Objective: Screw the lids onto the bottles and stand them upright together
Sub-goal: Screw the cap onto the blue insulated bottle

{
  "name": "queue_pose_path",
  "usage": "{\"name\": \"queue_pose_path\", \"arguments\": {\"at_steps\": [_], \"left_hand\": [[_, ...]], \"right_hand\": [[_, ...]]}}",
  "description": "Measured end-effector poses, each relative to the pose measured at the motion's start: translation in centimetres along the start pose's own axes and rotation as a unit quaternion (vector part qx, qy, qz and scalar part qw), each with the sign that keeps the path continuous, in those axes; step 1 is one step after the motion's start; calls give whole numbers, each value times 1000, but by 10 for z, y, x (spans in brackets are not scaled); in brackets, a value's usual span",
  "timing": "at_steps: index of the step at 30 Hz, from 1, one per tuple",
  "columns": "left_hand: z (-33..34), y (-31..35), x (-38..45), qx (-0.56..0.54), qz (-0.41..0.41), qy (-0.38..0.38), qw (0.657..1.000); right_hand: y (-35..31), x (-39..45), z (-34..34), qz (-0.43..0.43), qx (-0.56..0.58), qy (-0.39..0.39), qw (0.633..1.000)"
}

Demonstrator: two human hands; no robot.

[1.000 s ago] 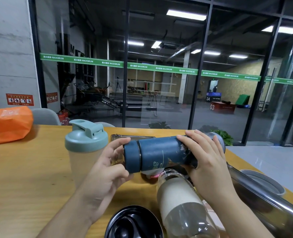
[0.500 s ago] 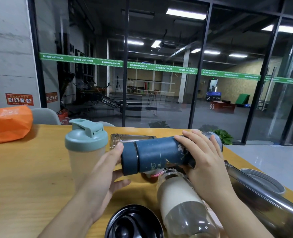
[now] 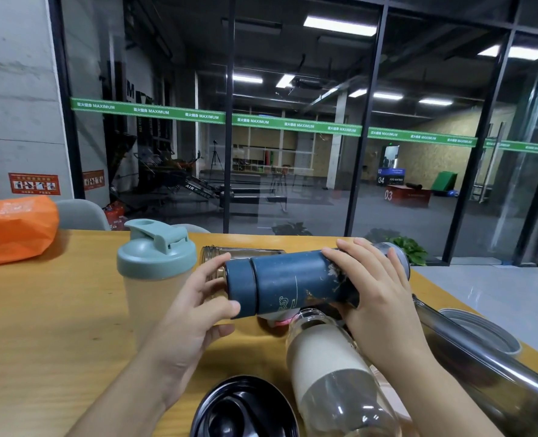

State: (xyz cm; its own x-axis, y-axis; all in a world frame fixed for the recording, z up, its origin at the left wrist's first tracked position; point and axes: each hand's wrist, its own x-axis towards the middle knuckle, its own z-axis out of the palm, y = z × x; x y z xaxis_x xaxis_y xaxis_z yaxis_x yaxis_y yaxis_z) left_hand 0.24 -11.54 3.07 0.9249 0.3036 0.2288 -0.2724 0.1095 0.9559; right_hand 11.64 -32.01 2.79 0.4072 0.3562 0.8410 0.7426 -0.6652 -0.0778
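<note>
Head view: a blue flask (image 3: 296, 279) was held level above the wooden bench (image 3: 50, 310), its body gripped by the right hand (image 3: 374, 298) and its blue lid (image 3: 240, 290) pinched between thumb and fingers of the left hand (image 3: 195, 310). A green-lidded shaker (image 3: 155, 272) was stood upright at left. A clear bottle (image 3: 333, 373), a black lid (image 3: 242, 408) and a steel bottle (image 3: 482, 367) were laid nearby.
</note>
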Motion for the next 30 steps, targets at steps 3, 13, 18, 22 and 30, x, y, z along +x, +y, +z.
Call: {"name": "queue_pose_path", "arguments": {"at_steps": [3,13,18,22,30], "left_hand": [[0,0,0,20,24,-4,1000],[7,-2,-2,40,-53,23,998],[5,-3,-1,71,-70,69,993],[2,-3,0,62,-54,51,995],[-3,-5,2,22,-14,11,1000]], "right_hand": [[0,0,0,-3,-4,-1,1000],[-2,0,-1,-12,3,-6,1000],[-2,1,-1,-15,-3,-11,1000],[-1,0,-1,-9,0,-9,1000],[1,0,-2,-1,0,-7,1000]]}}
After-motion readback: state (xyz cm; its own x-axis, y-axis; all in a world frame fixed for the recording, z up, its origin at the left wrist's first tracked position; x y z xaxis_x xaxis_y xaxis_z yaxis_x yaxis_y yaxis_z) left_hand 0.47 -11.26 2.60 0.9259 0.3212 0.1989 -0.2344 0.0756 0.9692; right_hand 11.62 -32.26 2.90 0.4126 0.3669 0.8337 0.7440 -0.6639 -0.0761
